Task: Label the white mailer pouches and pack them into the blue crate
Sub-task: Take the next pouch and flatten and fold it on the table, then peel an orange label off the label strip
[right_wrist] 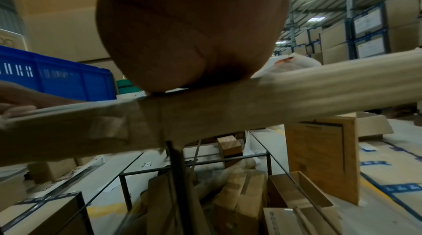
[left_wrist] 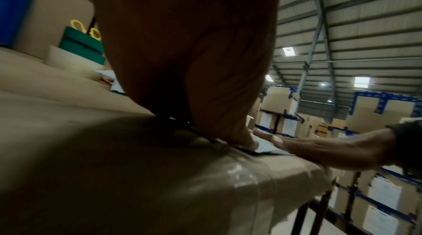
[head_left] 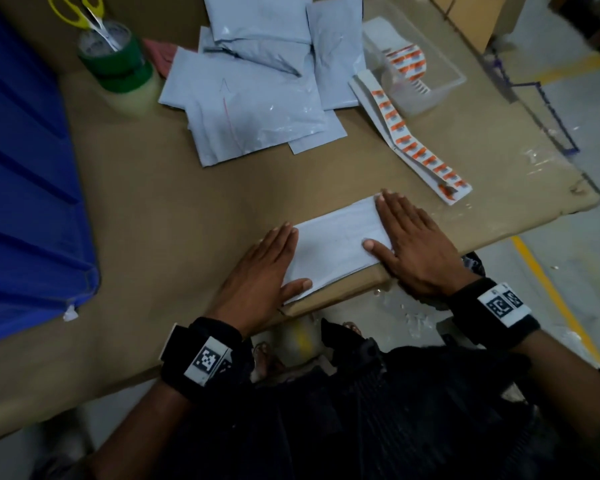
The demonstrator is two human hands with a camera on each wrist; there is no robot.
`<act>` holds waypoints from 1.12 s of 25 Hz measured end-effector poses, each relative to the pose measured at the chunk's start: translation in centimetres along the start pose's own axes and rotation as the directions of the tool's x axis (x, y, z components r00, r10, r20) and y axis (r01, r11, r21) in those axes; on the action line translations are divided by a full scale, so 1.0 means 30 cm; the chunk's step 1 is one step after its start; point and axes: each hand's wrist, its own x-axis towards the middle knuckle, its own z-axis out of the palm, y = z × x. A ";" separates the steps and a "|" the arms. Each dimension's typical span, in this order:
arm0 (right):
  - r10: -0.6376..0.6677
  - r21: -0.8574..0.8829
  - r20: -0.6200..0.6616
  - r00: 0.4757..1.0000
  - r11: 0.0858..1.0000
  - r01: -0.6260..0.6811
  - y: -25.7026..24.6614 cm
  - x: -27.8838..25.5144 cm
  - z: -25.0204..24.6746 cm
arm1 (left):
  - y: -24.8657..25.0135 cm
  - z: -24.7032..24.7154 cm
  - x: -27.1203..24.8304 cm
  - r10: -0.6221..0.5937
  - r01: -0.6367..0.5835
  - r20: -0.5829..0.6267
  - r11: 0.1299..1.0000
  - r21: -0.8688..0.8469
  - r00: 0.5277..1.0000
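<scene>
Fingers: both hands lay flat with straight fingers pressed on one white mailer pouch [head_left: 333, 247] at the table's near edge; the left hand [head_left: 260, 271] covered its left end, the right hand [head_left: 413, 247] its right end.
Table [head_left: 146, 202]: brown cardboard-covered top; its far and left parts ran out of the head view.
Blue crate [head_left: 21, 188]: stood on the table's left, only one side wall showing, its inside hidden.
Pouch pile [head_left: 257, 81]: unlabelled white pouches overlapped at the far middle, the count hard to tell.
Label strip [head_left: 416, 143]: orange-and-white labels trailed from a clear tray [head_left: 430, 74], print too small to read.
Tape rolls [head_left: 118, 64]: stacked green and clear, with yellow scissors [head_left: 80, 12] stuck in the core, handles partly cut off.
Wrist views: each palm filled most of the picture, so fingertips were hidden there.
</scene>
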 end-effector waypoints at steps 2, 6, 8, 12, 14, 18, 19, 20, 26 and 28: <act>-0.037 -0.038 -0.044 0.998 0.999 0.035 0.051 -0.007 -0.024 | 0.001 0.010 -0.002 -0.028 0.028 0.008 0.999 -0.024 1.000; 0.002 0.047 -0.402 0.916 0.999 0.018 0.173 0.061 -0.161 | 0.050 -0.029 0.065 -0.146 0.086 -0.248 0.968 -0.237 0.958; 0.053 0.050 -0.416 0.908 0.998 -0.035 0.231 0.111 -0.232 | 0.103 -0.063 0.126 -0.154 0.026 -0.403 0.951 -0.307 0.902; 0.073 0.018 -0.277 0.958 0.997 -0.071 0.284 0.233 -0.317 | 0.247 -0.187 0.290 -0.290 0.085 -0.422 0.893 -0.441 0.859; 0.093 0.015 -0.224 0.970 0.996 -0.092 0.301 0.301 -0.341 | 0.296 -0.252 0.404 -0.336 0.122 -0.416 0.878 -0.462 0.845; 0.053 0.056 -0.193 0.980 0.997 -0.043 0.308 0.418 -0.358 | 0.322 -0.350 0.654 -0.362 0.121 -0.461 0.873 -0.473 0.810; 0.042 0.061 -0.193 0.980 0.998 -0.030 0.307 0.446 -0.365 | 0.318 -0.368 0.715 -0.385 0.133 -0.471 0.865 -0.483 0.794; 0.031 0.061 -0.193 0.981 0.998 -0.020 0.302 0.467 -0.367 | 0.313 -0.380 0.768 -0.408 0.148 -0.474 0.857 -0.493 0.780; -0.009 0.038 -0.150 0.989 0.999 0.015 0.302 0.546 -0.371 | 0.246 -0.424 1.037 -0.462 0.187 -0.389 0.802 -0.567 0.797; 0.000 0.048 -0.143 0.990 0.999 0.007 0.308 0.549 -0.369 | 0.228 -0.421 1.086 -0.469 0.201 -0.377 0.798 -0.568 0.799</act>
